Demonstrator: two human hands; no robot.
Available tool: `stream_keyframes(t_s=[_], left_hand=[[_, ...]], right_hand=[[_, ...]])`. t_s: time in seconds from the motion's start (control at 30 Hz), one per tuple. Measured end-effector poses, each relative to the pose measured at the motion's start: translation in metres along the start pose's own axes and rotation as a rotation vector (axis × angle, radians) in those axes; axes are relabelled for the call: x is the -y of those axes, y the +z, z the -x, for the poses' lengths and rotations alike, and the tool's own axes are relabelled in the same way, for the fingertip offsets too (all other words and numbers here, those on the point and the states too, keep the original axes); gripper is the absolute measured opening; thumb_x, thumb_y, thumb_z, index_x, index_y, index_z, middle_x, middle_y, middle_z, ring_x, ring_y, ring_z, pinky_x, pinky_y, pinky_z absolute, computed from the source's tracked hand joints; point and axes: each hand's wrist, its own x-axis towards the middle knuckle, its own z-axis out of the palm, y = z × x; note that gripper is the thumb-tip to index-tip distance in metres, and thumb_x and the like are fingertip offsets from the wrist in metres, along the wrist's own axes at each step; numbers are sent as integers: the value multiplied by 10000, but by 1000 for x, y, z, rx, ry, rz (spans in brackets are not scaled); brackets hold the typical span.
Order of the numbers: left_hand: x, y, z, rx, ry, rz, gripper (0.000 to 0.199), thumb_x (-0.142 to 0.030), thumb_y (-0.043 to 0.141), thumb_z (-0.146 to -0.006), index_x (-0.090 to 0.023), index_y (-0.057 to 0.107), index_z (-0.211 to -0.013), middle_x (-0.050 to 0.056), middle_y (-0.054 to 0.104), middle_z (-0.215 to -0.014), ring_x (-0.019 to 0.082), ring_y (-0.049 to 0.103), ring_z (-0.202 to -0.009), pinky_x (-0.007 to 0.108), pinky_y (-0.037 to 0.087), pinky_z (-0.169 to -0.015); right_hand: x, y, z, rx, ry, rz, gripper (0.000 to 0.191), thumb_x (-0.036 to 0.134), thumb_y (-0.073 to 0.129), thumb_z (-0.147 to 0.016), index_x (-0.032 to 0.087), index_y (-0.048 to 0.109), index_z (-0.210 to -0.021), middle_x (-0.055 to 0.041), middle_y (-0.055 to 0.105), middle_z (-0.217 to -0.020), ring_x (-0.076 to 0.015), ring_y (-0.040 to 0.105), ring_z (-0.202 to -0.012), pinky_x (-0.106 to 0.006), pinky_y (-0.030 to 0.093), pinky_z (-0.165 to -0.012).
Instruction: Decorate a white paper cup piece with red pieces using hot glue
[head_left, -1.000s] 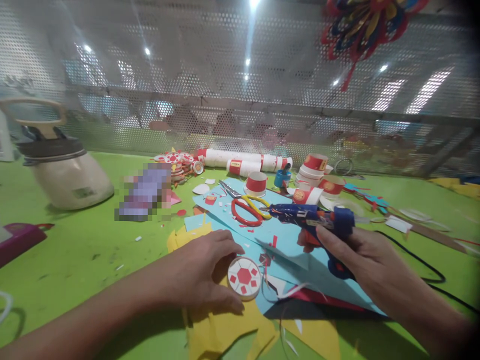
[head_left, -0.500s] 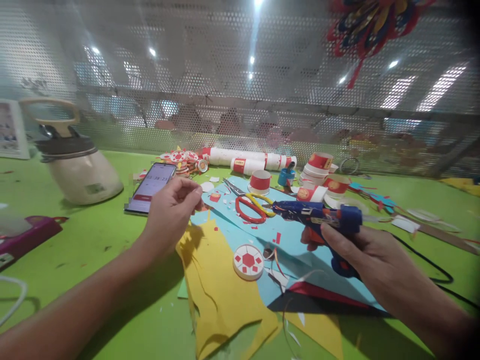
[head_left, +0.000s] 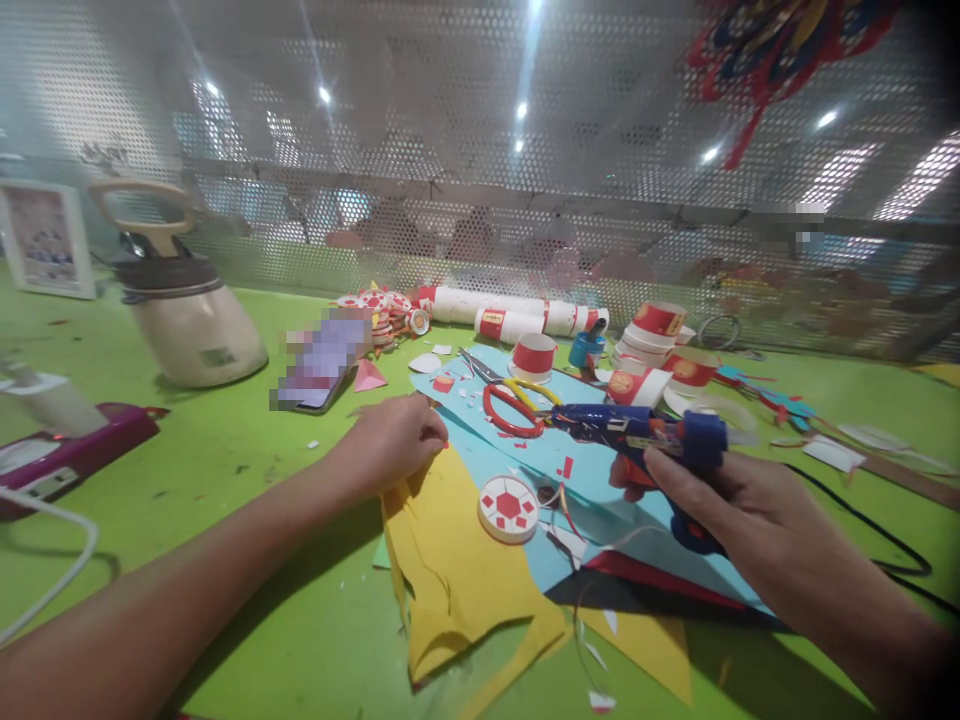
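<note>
Where yellow paper point(head_left: 465, 600) spreads nearest the wearer on the green table point(head_left: 315, 590), a white disc with red patches point(head_left: 508, 508) lies by its far right edge, partly over blue paper point(head_left: 480, 460). It rests flat, pattern up, presumably so that its face stays readable and steady. To the disc's right, the right hand point(head_left: 757, 515) has its grip clamped on a blue glue gun point(head_left: 622, 425). The handle sits in the palm and the nozzle points leftward, probably to keep a possibly hot tip away from the skin. To the disc's upper left, the left hand point(head_left: 397, 440) is low over the paper with fingers curled; whether its grip is together or pinches a scrap, I cannot tell. Beyond the disc, scissors point(head_left: 481, 366) lie with blades pointing away, likely safer for someone reaching in. Farther out, a phone point(head_left: 324, 365) is left of the disc, while a red-and-white cup point(head_left: 532, 357) and a blue bottle point(head_left: 586, 350) stand behind it. A long row of nested cups point(head_left: 495, 304) lies sideways in front of the mesh screen point(head_left: 450, 150).
</note>
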Motion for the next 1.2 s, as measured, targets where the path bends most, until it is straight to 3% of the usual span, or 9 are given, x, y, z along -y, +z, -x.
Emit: stream_keyframes(t_s=[0.23, 0.67, 0.97, 1.1, 1.2], left_hand=[[5, 1, -3, 143, 77, -338, 184, -220, 576, -743, -247, 757, -731, 37, 711, -771, 202, 627, -723, 262, 377, -591], [-6, 5, 3, 106, 121, -517, 257, -156, 474, -767, -153, 601, -544, 60, 597, -663, 157, 487, -605, 277, 253, -535], [-15, -5, 0, 116, -96, -135, 209, -248, 504, -791, -173, 699, -780, 35, 723, -780, 175, 634, -728, 249, 433, -642], [-16, -6, 1, 159, -213, 97, 194, -305, 568, -747, -161, 695, -776, 45, 721, -757, 187, 646, -701, 263, 457, -625], [-17, -5, 2, 166, -225, 184, 199, -340, 608, -711, -160, 683, -752, 46, 716, -755, 186, 636, -688, 266, 456, -610]], right_hand=[[0, 1, 3, 35, 0, 22, 520, 642, 486, -828, 199, 721, -690, -44, 652, -679, -147, 483, -508, -264, 388, -445], [0, 3, 4, 61, -3, -19, 482, 619, 480, -852, 209, 694, -715, -37, 662, -746, -153, 523, -592, -262, 389, -475], [-1, 3, 5, 91, 14, -35, 477, 616, 468, -865, 206, 697, -780, -33, 669, -741, -135, 479, -554, -260, 370, -464], [1, 3, 5, 116, -1, -35, 460, 595, 462, -877, 209, 693, -780, -26, 645, -728, -128, 453, -540, -258, 354, -456], [2, 4, 5, 129, -22, -25, 451, 578, 469, -876, 202, 680, -744, -20, 604, -699, -122, 423, -530, -257, 327, -448]])
